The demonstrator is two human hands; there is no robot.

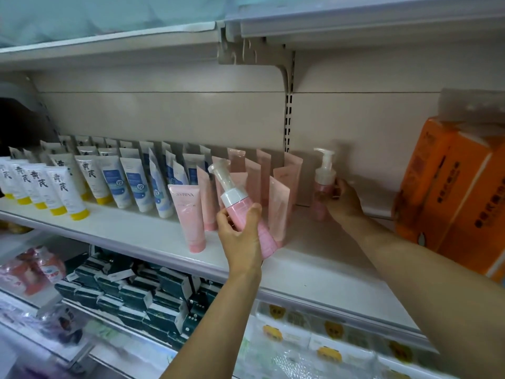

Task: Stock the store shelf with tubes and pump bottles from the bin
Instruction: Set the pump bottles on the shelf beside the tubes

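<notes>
Tubes (188, 214) already filled the shelf (314, 258) in rows, so stocking looked well along. The right hand (343, 199) gripped 1 pump bottle (323, 184) standing near the back; the left hand (240, 231) clutched another pink bottle (246, 214), tilted, not yet placed. The bin was out of view.

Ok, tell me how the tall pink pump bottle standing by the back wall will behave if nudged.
The tall pink pump bottle is slim with a high white pump, so it probably tips easily. Its smooth plastic may be slippery. The right hand grips it now, steadying it.

tubes (142, 184) left on shelf (142, 242), pump bottle (323, 184) right of them
</notes>
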